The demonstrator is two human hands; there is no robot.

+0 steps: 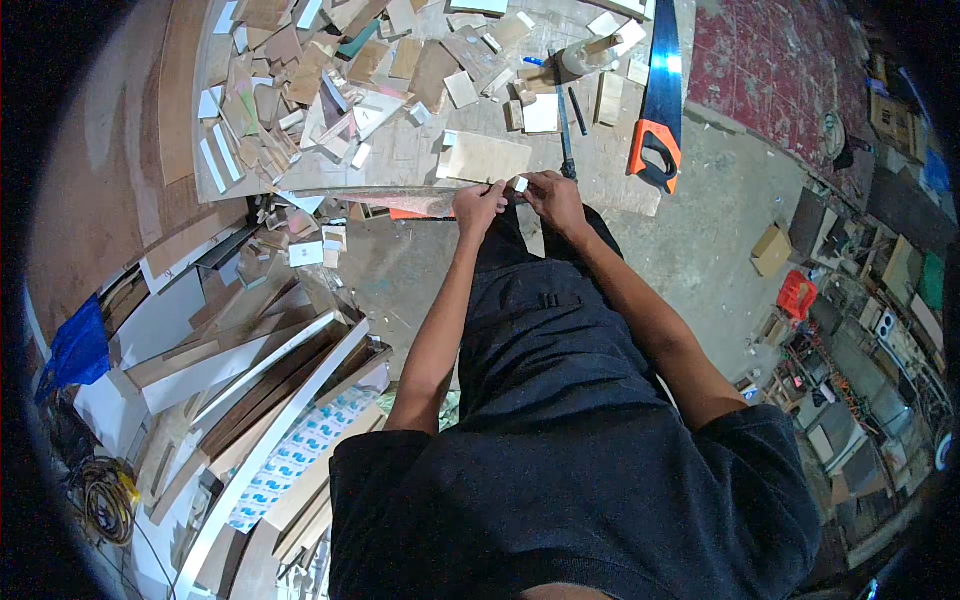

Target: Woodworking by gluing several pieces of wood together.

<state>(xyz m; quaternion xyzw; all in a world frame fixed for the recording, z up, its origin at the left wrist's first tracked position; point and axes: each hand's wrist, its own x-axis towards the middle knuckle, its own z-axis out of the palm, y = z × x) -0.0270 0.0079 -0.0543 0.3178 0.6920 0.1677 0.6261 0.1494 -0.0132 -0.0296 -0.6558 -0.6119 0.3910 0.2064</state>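
Note:
Both my hands meet at the near edge of the worktable [610, 190]. Between the fingers of my right hand [557, 203] is a small wooden block [519, 185] with a pale face. My left hand [479, 209] is closed just left of the block, fingertips pinched together; what they grip, if anything, is hidden. Just beyond them lies a flat rectangular wood piece [490, 157], with a small white-faced block [449, 139] on its left end. A narrow dark metal tool [564, 125] points away from me, right of that piece, beside a thin black stick [578, 111].
A handsaw [655, 145] with an orange-and-black handle lies at the table's right. A translucent container [588, 58] stands farther back. Many wood offcuts [300, 85] cover the table's left side. Leaning boards [270, 400] fill the lower left; a red plastic item [796, 295] sits on the right.

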